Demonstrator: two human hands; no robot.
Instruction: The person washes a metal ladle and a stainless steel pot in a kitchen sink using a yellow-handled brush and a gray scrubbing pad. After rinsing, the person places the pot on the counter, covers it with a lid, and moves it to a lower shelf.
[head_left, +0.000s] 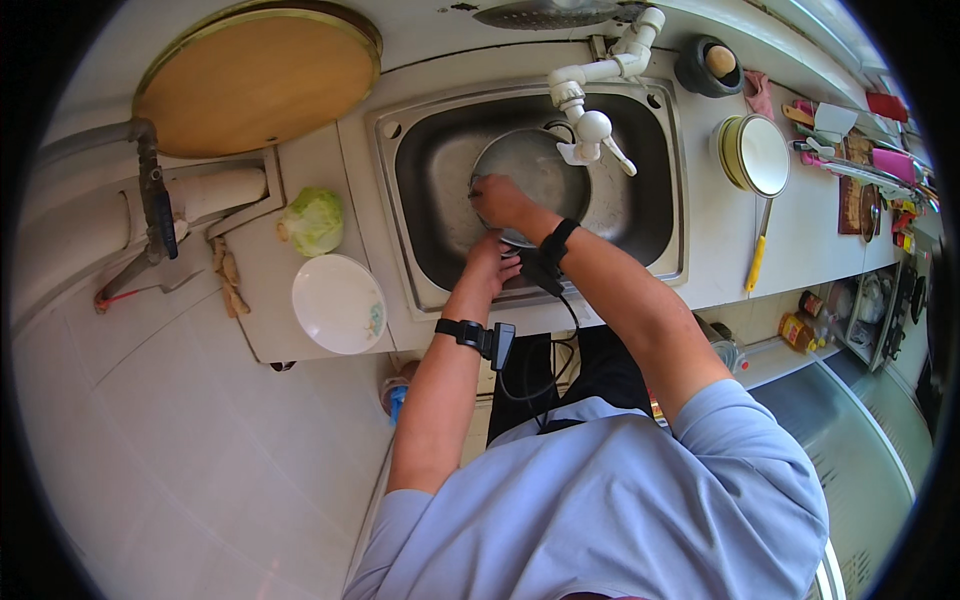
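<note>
A round metal pan (544, 172) sits in the stainless steel sink (442, 127), beneath a white faucet (592, 127). My right hand (502, 201) reaches over the pan's left side, its fingers curled at the rim around something dark and too small to make out. My left hand (493, 264) is at the near edge of the pan, close to a handle, with its fingers partly spread; its exact contact with the pan is hard to see. Both wrists wear black straps, and a black cable hangs below them.
Left of the sink are a cabbage (315, 221), a white plate (339, 304) and a ginger root (228, 277). At the right stand stacked bowls (761, 156), a yellow-handled utensil (756, 262) and a dark mortar (709, 67). A large round board (259, 82) leans at the back left.
</note>
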